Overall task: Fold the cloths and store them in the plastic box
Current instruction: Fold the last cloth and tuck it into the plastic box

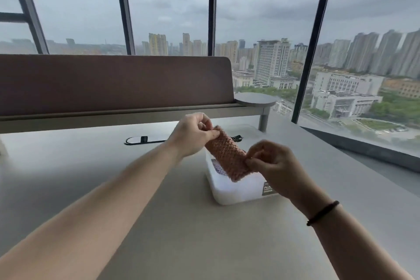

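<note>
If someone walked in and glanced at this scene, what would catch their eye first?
Most likely the folded pink waffle-textured cloth, held up at centre frame, the left hand pinching its far end and the right hand its near end. Directly beneath sits the translucent white plastic box on the grey table. Behind, tall windows show a cloudy city skyline.

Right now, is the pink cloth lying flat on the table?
No: both hands, left hand and right hand, pinch the folded pink cloth at its ends, above the plastic box.
</note>
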Motion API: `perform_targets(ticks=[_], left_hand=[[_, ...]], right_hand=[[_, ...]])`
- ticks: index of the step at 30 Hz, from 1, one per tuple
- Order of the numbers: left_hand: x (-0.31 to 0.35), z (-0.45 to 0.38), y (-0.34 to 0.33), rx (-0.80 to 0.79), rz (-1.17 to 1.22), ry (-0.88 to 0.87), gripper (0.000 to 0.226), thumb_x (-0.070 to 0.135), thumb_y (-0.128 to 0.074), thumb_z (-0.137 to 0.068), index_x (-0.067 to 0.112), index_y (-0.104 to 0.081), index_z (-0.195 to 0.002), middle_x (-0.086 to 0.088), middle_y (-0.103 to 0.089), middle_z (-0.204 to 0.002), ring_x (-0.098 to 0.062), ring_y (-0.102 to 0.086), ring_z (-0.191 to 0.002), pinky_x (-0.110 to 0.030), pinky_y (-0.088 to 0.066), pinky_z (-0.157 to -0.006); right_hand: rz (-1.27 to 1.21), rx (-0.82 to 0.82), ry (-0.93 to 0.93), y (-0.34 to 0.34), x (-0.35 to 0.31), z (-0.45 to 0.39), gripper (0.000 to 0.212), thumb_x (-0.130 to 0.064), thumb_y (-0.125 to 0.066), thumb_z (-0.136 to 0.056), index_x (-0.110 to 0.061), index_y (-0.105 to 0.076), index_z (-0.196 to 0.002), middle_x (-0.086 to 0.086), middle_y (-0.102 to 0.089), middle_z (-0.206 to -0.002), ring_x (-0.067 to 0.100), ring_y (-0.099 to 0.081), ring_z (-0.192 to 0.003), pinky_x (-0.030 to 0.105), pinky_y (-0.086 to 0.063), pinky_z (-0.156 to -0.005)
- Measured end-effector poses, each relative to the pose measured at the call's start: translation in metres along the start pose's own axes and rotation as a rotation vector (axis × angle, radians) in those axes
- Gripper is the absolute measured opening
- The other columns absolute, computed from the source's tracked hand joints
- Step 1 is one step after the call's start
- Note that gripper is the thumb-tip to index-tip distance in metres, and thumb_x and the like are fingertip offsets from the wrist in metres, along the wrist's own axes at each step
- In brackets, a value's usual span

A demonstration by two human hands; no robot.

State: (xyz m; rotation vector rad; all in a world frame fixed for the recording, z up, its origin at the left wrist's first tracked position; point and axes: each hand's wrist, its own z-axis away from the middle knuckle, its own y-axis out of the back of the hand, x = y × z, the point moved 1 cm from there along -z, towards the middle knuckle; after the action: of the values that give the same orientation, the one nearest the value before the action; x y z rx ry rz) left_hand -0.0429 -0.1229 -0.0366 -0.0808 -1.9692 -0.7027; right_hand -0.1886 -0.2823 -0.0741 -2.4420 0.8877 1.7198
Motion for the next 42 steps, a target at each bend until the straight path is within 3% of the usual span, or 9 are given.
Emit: perform_targets(ticks=[6, 10, 13, 17, 19, 22, 31, 35, 42], left_hand=[[0.024, -0.055, -0.059, -0.232, -0.512, -0.1, 0.009, 0.011, -0.067, -0.084, 0.02, -0.066, -0.084, 0.007, -0.061, -0.083, -0.016, -0.06, -0.085, -0.025, -0.048, -0.072], [0.017, -0.067, -0.085, -0.334, -0.688, -0.096, 0.014, 0.007, -0.061, -0.084, 0.02, -0.067, -0.087, -0.001, -0.066, -0.096, -0.019, -0.063, -0.093, -0.03, -0.053, -0.078], [0.005, -0.071, -0.099, -0.35, -0.746, -0.089, 0.018, 0.007, -0.062, -0.085, 0.025, -0.063, -0.081, 0.0, -0.066, -0.095, -0.02, -0.063, -0.09, -0.031, -0.054, -0.076], [-0.011, -0.072, -0.111, -0.399, -0.822, -0.094, 0.021, 0.009, -0.065, -0.085, 0.027, -0.061, -0.076, 0.0, -0.067, -0.095, -0.02, -0.064, -0.087, -0.031, -0.054, -0.073], [-0.017, -0.073, -0.115, -0.421, -0.85, -0.095, 0.019, 0.009, -0.065, -0.086, 0.026, -0.061, -0.078, -0.002, -0.068, -0.097, -0.021, -0.064, -0.087, -0.032, -0.054, -0.075], [-0.024, -0.073, -0.119, -0.433, -0.872, -0.106, 0.012, 0.014, -0.069, -0.086, 0.023, -0.062, -0.082, -0.003, -0.069, -0.098, -0.022, -0.063, -0.087, -0.034, -0.053, -0.076], [-0.035, -0.067, -0.117, -0.387, -0.852, -0.127, 0.014, 0.033, -0.067, -0.088, 0.02, -0.064, -0.09, -0.002, -0.068, -0.099, -0.022, -0.062, -0.089, -0.037, -0.054, -0.079], [-0.032, -0.067, -0.115, -0.469, -0.731, -0.012, 0.011, 0.023, -0.067, -0.084, 0.024, -0.067, -0.095, 0.0, -0.068, -0.107, -0.018, -0.062, -0.1, -0.031, -0.052, -0.088], [-0.028, -0.072, -0.114, -0.528, -0.709, -0.01, 0.024, 0.006, -0.064, -0.081, 0.027, -0.06, -0.093, 0.001, -0.063, -0.102, -0.018, -0.059, -0.094, -0.027, -0.049, -0.08]], right_hand=[[0.428, -0.123, -0.159, 0.033, 0.022, -0.041, 0.018, -0.007, -0.07, -0.08, -0.022, -0.067, -0.071, 0.008, -0.072, -0.074, 0.004, -0.053, -0.043, 0.018, -0.041, -0.043], [0.689, -0.222, -0.152, 0.031, 0.033, -0.061, 0.011, -0.015, -0.066, -0.077, -0.023, -0.075, -0.078, -0.003, -0.073, -0.082, 0.013, -0.065, -0.075, 0.02, -0.048, -0.063], [0.738, -0.257, -0.203, 0.032, 0.04, -0.073, 0.017, -0.013, -0.063, -0.08, -0.018, -0.076, -0.089, -0.003, -0.069, -0.079, 0.016, -0.061, -0.073, 0.019, -0.046, -0.055], [0.859, -0.432, -0.293, 0.03, 0.049, -0.084, 0.022, -0.015, -0.064, -0.082, -0.01, -0.072, -0.102, 0.01, -0.072, -0.105, 0.023, -0.061, -0.085, 0.031, -0.055, -0.082], [0.867, -0.533, -0.341, 0.028, 0.052, -0.085, 0.025, -0.015, -0.062, -0.086, -0.007, -0.07, -0.109, 0.012, -0.069, -0.107, 0.021, -0.054, -0.082, 0.028, -0.049, -0.071], [1.011, -0.592, -0.351, 0.027, 0.054, -0.086, 0.026, -0.014, -0.054, -0.084, -0.005, -0.071, -0.102, 0.005, -0.058, -0.076, 0.018, -0.047, -0.062, 0.024, -0.034, -0.049], [0.949, -0.535, -0.406, 0.032, 0.07, -0.095, 0.032, -0.02, -0.061, -0.078, -0.008, -0.075, -0.104, 0.003, -0.057, -0.076, 0.017, -0.05, -0.069, 0.021, -0.035, -0.052], [1.0, -0.535, -0.422, 0.029, 0.073, -0.096, 0.024, -0.034, -0.065, -0.073, -0.015, -0.075, -0.085, 0.0, -0.058, -0.069, 0.018, -0.051, -0.065, 0.021, -0.034, -0.051], [0.935, -0.555, -0.458, 0.029, 0.071, -0.097, 0.032, -0.023, -0.06, -0.077, -0.009, -0.074, -0.102, 0.006, -0.068, -0.084, 0.019, -0.055, -0.072, 0.022, -0.039, -0.056]])
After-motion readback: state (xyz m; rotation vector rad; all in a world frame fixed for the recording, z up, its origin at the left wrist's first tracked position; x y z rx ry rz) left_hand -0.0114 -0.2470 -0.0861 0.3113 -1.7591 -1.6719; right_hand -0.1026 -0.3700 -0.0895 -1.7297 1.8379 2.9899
